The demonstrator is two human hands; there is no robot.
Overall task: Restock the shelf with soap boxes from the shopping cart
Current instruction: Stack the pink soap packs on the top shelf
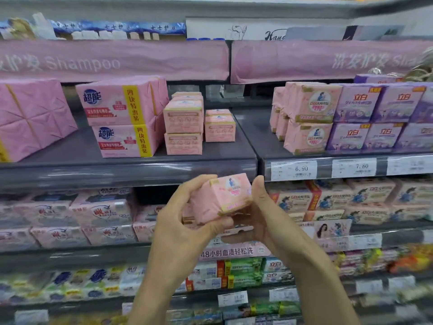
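Holding pink, crinkly paper-wrapped rectangular soap box (222, 198) before grey shelf (131, 170): your left hand (185, 221) and right hand (260, 219) curl around its ends, palms facing.

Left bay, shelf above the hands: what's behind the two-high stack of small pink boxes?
Tops of more like boxes show just behind the stack, at about its height. The stack covers anything lower, so how many sit behind cannot be told.
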